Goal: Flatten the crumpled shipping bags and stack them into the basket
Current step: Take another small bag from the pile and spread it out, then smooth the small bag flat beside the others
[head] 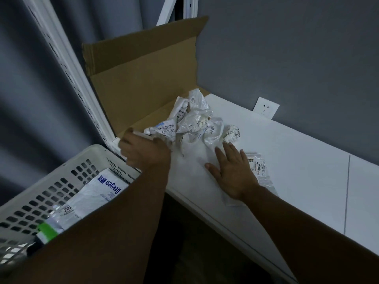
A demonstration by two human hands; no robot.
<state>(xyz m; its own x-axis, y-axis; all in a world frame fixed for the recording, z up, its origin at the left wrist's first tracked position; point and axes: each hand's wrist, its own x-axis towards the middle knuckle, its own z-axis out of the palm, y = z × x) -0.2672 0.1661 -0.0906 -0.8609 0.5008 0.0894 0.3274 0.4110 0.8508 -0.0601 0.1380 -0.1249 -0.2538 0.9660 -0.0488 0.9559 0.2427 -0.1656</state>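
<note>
A heap of crumpled white shipping bags with barcode labels lies on the white table. My left hand grips the near left edge of the heap with curled fingers. My right hand presses flat, fingers spread, on a flattened clear bag with a label. A small crumpled ball of bag sits just beyond my right fingertips. The white perforated basket at lower left holds flattened bags, one printed in blue.
An open cardboard box stands behind the heap against a white rack post. A wall socket sits on the grey wall at table height. The table's front edge runs diagonally toward lower right, with dark floor below.
</note>
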